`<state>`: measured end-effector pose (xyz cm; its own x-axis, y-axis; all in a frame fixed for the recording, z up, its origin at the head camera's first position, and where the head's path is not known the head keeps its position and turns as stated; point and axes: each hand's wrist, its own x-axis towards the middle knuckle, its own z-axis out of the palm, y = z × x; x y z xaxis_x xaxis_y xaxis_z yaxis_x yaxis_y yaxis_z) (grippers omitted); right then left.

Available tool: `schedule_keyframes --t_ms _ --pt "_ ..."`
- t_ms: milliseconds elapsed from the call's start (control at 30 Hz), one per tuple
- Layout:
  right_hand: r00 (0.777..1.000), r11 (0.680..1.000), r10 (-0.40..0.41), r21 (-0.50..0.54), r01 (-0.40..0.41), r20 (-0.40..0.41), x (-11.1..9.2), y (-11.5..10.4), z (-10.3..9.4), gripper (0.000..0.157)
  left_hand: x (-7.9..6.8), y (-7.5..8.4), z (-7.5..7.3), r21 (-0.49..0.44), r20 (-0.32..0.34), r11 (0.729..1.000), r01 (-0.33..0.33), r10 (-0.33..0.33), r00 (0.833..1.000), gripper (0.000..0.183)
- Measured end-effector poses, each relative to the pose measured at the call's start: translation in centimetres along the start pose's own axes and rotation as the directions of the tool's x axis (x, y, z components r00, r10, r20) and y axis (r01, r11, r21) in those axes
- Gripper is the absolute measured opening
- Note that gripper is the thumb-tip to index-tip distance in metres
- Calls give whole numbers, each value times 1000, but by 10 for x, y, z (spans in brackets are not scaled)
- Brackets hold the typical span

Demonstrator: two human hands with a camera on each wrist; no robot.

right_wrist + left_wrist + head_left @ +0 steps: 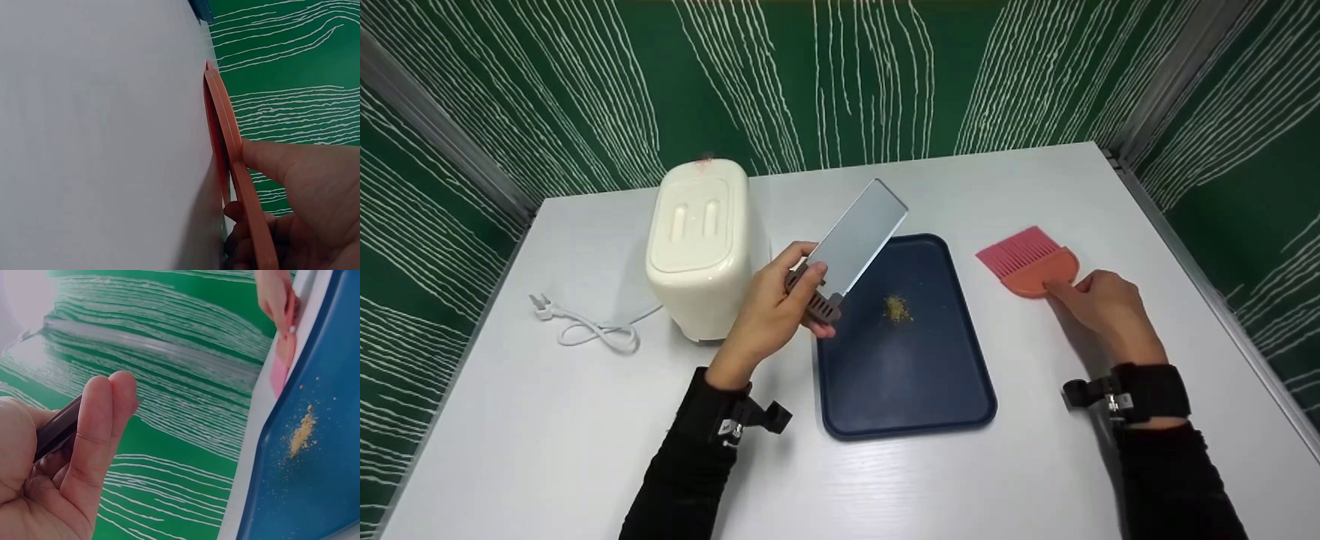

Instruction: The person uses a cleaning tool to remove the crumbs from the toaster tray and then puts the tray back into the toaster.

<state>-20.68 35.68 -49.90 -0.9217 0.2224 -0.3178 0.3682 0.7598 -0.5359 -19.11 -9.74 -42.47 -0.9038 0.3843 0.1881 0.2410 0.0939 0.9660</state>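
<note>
My left hand (pixel 776 304) grips the dark slotted end of a flat metal crumb tray (pixel 859 236). The sheet is held tilted above the upper left of a navy serving tray (pixel 904 390). In the left wrist view the dark end (pixel 59 427) shows between thumb and fingers. A small heap of yellowish crumbs (pixel 896 308) lies on the serving tray, with specks around it. To the right, my right hand (pixel 1110 307) pinches an orange brush (pixel 1042 271) with pink bristles (pixel 1018 251). The right wrist view shows the brush (pixel 228 124) edge-on, close to the tabletop.
A white two-slot toaster (pixel 701 247) stands left of the serving tray, close to my left hand. Its white cord and plug (pixel 592 330) lie on the white table (pixel 532 420). Green walls (pixel 877 82) with white streaks enclose the back and sides.
</note>
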Motion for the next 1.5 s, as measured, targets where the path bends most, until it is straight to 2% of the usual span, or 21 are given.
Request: schedule_keyframes --t_ms 333,600,767,1000,1133,1233,1367,1467,1500 --pt "996 996 -69 -60 65 -62 3 2 1 59 0 -1 0 -23 -31 1000 -12 11 999 28" --pt "998 998 -50 40 52 -43 -1 -5 -3 66 1 -2 2 -46 -75 998 -30 27 997 22" --pt "994 992 -98 76 102 -44 -4 -16 -8 72 1 -1 4 -55 -91 998 -27 22 996 24" --pt "980 974 -166 136 180 -105 -16 -41 -11 75 1 1 6 -91 -123 995 -31 20 992 27" --pt "962 955 -229 160 251 -146 -26 -55 -8 73 0 2 10 -131 -145 991 -32 12 989 29" --pt "944 928 -274 206 309 -181 -33 -66 -4 65 0 2 14 -169 -154 985 -41 14 988 30" --pt "924 874 -336 305 378 -181 -40 -81 6 53 -1 2 20 -201 -156 978 -50 18 988 31" --pt "906 845 -388 327 424 -172 -46 -90 13 46 -2 2 25 -218 -154 975 -51 17 988 32" --pt "896 843 -406 305 442 -179 -48 -93 15 45 -3 2 27 -224 -151 973 -51 17 988 32"
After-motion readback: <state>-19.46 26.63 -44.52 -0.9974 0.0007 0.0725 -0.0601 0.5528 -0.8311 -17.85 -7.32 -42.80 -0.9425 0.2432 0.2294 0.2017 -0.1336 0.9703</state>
